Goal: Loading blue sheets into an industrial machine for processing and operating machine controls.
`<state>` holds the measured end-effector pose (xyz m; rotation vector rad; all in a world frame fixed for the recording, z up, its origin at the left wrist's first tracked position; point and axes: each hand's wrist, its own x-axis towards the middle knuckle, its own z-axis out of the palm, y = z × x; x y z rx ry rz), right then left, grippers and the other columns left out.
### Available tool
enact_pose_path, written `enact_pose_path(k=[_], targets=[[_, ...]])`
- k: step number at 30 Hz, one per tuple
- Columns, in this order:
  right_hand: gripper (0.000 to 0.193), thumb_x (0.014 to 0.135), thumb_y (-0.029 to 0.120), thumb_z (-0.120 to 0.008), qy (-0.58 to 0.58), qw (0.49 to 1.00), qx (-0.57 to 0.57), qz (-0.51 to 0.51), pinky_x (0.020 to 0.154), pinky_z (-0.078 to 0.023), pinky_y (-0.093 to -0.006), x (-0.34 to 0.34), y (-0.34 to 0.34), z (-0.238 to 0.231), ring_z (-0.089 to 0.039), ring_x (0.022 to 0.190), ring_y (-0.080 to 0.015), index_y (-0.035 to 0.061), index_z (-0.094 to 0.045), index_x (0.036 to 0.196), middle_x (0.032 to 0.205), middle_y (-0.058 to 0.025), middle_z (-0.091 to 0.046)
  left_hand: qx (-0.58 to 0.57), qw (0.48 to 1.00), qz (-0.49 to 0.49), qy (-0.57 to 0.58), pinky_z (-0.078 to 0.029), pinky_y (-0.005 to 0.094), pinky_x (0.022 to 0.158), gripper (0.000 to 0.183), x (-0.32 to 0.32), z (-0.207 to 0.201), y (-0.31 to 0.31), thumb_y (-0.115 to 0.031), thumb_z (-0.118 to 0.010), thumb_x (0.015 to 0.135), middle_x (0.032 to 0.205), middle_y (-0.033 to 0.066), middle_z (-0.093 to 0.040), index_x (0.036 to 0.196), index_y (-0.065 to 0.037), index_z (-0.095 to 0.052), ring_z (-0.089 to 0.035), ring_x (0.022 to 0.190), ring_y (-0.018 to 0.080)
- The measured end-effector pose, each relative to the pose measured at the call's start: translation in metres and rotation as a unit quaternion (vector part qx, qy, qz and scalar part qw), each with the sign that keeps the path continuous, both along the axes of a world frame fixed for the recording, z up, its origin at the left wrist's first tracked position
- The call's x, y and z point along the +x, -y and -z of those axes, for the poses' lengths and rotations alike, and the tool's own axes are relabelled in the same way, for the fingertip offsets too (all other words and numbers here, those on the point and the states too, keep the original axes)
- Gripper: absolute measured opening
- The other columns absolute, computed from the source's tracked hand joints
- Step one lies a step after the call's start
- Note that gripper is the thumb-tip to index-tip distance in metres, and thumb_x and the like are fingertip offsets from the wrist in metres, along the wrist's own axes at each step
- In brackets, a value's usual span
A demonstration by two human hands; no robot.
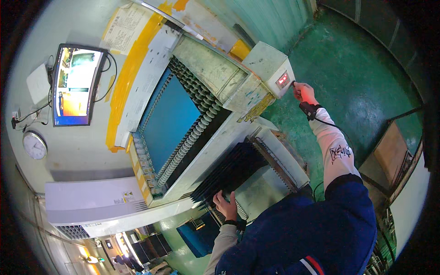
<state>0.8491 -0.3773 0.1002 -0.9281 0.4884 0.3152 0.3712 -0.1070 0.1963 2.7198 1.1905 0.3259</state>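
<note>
My right hand (pixel 304 93) is stretched out to a cream control box (pixel 268 64) with a lit red display (pixel 283 80). Its fingers are closed at the box's edge, around a small dark part that is too small to make out. Lower down, my left hand (pixel 226 206) is open, fingers curved and thumb apart, beside the near edges of several thin black panels (pixel 229 172) standing in a slotted rack (pixel 275 160). Whether the fingertips touch the panels cannot be told. A flat blue panel (pixel 172 121) lies on the machine's roller conveyor (pixel 201 126) above them.
A monitor (pixel 75 85) and a round clock (pixel 35 145) hang on the left wall, above a white air-conditioner-like unit (pixel 91 199). More dark blue panels (pixel 199 236) stand on the green floor (pixel 353 68). A brown board (pixel 389 149) leans in a frame at the right.
</note>
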Motion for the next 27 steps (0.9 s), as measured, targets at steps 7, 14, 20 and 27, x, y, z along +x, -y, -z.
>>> enact_pose_path(k=[7,14,20,27], targets=[[0.017,0.077,0.018,-0.066,-0.007,1.000,0.007,-0.008,0.050,-0.041,-0.0248,0.000,0.002,-0.011,-0.051,0.058,-0.0103,0.0070,-0.055,0.084,0.072,-0.0004,-0.056,-0.008,1.000,-0.008,-0.011,-0.034,0.0447,0.089,0.058,0.007,0.002,-0.004,-0.043,-0.065,0.073,0.121,0.0149,-0.037,0.116,-0.009,-0.046,-0.042,0.108,0.0341],[0.020,0.077,0.020,-0.067,-0.001,1.000,0.024,-0.008,0.052,-0.044,-0.0258,0.006,0.002,0.006,-0.054,0.062,-0.0118,0.0072,-0.056,0.088,0.078,-0.0019,-0.060,-0.018,1.000,-0.007,-0.014,-0.033,0.0451,0.089,0.060,0.009,0.001,-0.005,-0.046,-0.064,0.074,0.122,0.0148,-0.037,0.117,-0.009,-0.045,-0.042,0.108,0.0345],[0.018,0.078,0.018,-0.066,-0.005,1.000,0.031,-0.002,0.050,-0.044,-0.0253,0.007,0.001,0.008,-0.054,0.060,-0.0118,0.0053,-0.056,0.086,0.076,-0.0033,-0.060,-0.006,1.000,-0.002,-0.011,-0.035,0.0455,0.087,0.059,0.009,0.001,-0.004,-0.047,-0.063,0.074,0.121,0.0148,-0.037,0.116,-0.009,-0.046,-0.044,0.106,0.0349],[0.018,0.078,0.016,-0.065,0.002,0.998,0.052,0.026,0.043,-0.041,-0.0251,0.007,-0.001,0.006,-0.052,0.052,-0.0126,0.0012,-0.056,0.084,0.071,-0.0060,-0.058,-0.010,1.000,-0.007,-0.011,-0.035,0.0458,0.087,0.059,0.010,0.001,-0.005,-0.047,-0.063,0.074,0.120,0.0157,-0.038,0.116,-0.009,-0.047,-0.044,0.107,0.0351]])
